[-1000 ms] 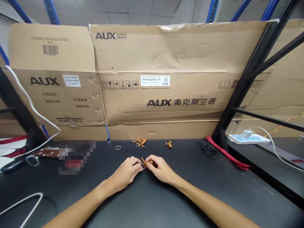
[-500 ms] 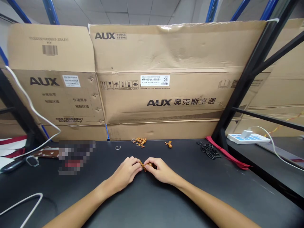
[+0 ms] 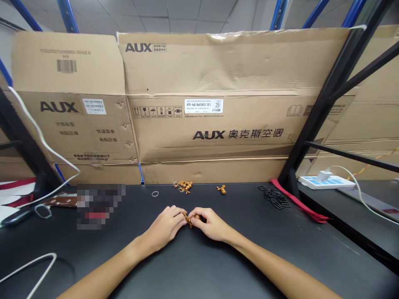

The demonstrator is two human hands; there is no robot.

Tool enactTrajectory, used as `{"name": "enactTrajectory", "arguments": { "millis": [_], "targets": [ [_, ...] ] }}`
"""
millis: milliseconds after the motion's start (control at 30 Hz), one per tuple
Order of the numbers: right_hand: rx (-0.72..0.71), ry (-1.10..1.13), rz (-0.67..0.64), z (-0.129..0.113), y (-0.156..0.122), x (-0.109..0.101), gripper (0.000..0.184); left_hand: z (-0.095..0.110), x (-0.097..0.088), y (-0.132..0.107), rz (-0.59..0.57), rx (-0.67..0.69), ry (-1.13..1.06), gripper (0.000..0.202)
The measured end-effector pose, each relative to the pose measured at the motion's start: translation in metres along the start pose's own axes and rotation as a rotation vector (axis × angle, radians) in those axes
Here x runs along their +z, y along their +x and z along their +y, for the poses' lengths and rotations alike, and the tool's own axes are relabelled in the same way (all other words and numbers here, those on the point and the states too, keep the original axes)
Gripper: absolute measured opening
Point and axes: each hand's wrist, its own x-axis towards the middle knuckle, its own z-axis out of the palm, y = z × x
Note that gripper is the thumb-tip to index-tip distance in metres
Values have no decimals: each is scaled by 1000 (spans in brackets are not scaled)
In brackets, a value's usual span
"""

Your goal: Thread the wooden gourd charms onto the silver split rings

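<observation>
Head view, left hand (image 3: pixel 165 227) and right hand (image 3: pixel 212 225) pinching a small wooden bead charm (image 3: pixel 188 220) between their fingertips at lower centre, on a black table (image 3: pixel 249 249), more wooden beads (image 3: pixel 183 185) at the far edge

The left hand (image 3: pixel 165 227) and right hand (image 3: pixel 212 225) are bare, slender, ungloved.

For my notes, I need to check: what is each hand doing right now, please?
Left hand: closed, pinching a small wooden bead charm.
Right hand: closed, pinching the same charm.
</observation>
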Motion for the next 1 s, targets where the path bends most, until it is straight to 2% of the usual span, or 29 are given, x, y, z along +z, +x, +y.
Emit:
{"name": "enactTrajectory", "arguments": {
  "millis": [233,500,700,833,1000],
  "targets": [
    [-177,-199,21,-1,-3,2,18,-1,1,-1,1,-56,-57,17],
    [-281,-353,51,-1,-5,4,18,-1,4,-1,68,-151,-68,22],
    [-241,-461,105,8,-3,6,21,-2,2,0,7,-143,-72,25],
    [-192,-471,138,13,0,4,19,-3,1,0,-19,-143,-140,18],
    [-242,-440,83,9,-1,3,18,-3,1,1,1,-146,-211,12]
  ]
}}
